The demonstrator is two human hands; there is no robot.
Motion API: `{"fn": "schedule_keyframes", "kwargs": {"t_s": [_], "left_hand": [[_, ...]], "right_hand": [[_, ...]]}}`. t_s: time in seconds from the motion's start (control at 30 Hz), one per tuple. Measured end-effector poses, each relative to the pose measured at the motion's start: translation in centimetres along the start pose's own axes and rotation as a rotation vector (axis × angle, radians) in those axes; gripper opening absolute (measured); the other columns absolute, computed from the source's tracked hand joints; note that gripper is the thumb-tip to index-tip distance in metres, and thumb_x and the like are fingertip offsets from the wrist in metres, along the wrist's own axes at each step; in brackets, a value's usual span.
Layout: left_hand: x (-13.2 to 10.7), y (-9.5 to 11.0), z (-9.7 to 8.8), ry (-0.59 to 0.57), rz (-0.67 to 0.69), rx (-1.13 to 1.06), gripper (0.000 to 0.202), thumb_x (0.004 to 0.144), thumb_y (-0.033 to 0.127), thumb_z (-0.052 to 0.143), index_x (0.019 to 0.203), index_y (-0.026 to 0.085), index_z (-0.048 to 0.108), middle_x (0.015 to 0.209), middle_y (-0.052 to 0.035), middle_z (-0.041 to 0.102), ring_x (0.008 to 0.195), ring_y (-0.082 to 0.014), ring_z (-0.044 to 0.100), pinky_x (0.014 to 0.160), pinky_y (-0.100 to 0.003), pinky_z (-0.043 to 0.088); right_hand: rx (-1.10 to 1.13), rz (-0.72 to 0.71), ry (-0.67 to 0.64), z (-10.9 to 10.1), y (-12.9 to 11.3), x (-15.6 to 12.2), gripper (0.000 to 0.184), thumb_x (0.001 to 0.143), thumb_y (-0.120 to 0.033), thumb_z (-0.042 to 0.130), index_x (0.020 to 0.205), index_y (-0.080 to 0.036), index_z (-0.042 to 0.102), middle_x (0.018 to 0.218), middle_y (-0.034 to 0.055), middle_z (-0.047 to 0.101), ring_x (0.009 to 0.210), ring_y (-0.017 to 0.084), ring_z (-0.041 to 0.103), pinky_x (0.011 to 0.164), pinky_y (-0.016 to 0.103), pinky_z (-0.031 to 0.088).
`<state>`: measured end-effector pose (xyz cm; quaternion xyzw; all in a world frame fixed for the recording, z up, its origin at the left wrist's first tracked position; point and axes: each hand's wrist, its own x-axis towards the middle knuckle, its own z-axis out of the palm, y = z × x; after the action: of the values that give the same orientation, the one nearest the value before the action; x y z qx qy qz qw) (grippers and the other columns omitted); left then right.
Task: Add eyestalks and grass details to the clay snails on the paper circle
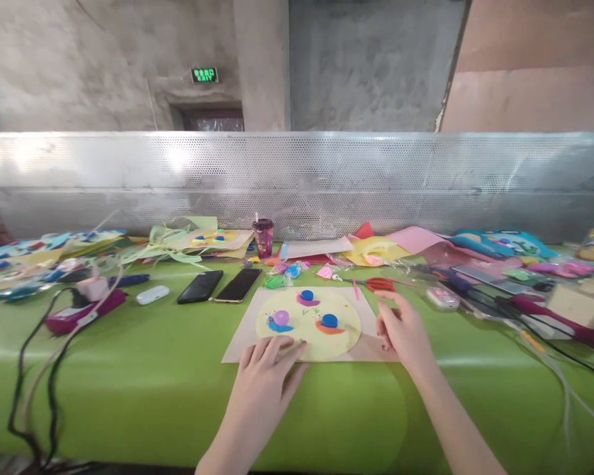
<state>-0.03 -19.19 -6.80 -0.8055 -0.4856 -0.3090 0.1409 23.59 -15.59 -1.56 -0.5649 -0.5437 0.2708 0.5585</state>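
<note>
A beige card [245, 336] lies on the green table [143, 369] in front of me. On it sits a yellow paper circle [344, 330] with three small clay snails in blue, purple and orange. My left hand [267, 376] lies flat on the near edge of the card and circle, fingers spread. My right hand [400, 326] rests at the card's right edge with its fingers curled inward; what they hold, if anything, is hidden.
Two dark phones [200, 286] [238, 284] lie left of the card. Red-handled scissors [380, 284], clay packets [284, 272] and a purple cup [263, 236] sit behind it. Coloured paper scraps line the back. Cables [34, 369] trail at left; tools and cables crowd the right.
</note>
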Motion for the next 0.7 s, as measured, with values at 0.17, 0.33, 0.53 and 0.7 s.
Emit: {"fn": "schedule_keyframes", "kwargs": {"t_s": [0.17,0.33,0.53,0.7], "left_hand": [[0.02,-0.02,0.07,-0.016,0.01,0.028,0.029,0.089,0.026,0.044,0.112,0.027,0.061,0.119,-0.0034,0.059,0.102,-0.0245,0.053,0.082,-0.042,0.045],[0.12,-0.15,0.16,-0.05,0.045,0.004,0.03,0.089,0.024,0.044,0.115,0.024,0.058,0.121,0.0002,0.06,0.107,-0.0259,0.05,0.087,-0.043,0.042],[0.4,-0.4,-0.39,-0.108,0.077,-0.042,0.03,0.089,0.025,0.044,0.117,0.024,0.056,0.118,-0.0009,0.062,0.104,-0.0247,0.051,0.088,-0.044,0.04],[0.38,-0.74,-0.25,-0.112,0.056,-0.057,0.035,0.089,0.025,0.044,0.123,0.019,0.048,0.111,-0.0058,0.065,0.104,-0.0259,0.051,0.088,-0.046,0.039]], "right_hand": [[-0.011,0.017,0.011,-0.06,-0.34,-0.2,0.032,0.079,-0.038,0.044,0.105,-0.02,0.05,0.044,-0.0074,0.047,0.03,0.009,0.037,0.03,0.018,0.031],[-0.002,0.026,0.007,-0.05,-0.41,-0.23,0.034,0.077,-0.038,0.044,0.105,-0.02,0.05,0.044,-0.0075,0.047,0.03,0.009,0.037,0.029,0.017,0.029],[0.0,0.037,0.009,-0.01,-0.26,-0.06,0.032,0.077,-0.039,0.045,0.102,-0.02,0.051,0.044,-0.0073,0.048,0.029,0.009,0.038,0.029,0.018,0.031],[0.027,0.032,0.02,0.01,-0.1,0.07,0.034,0.076,-0.039,0.046,0.104,-0.02,0.051,0.044,-0.0073,0.048,0.029,0.009,0.038,0.029,0.018,0.031]]}}
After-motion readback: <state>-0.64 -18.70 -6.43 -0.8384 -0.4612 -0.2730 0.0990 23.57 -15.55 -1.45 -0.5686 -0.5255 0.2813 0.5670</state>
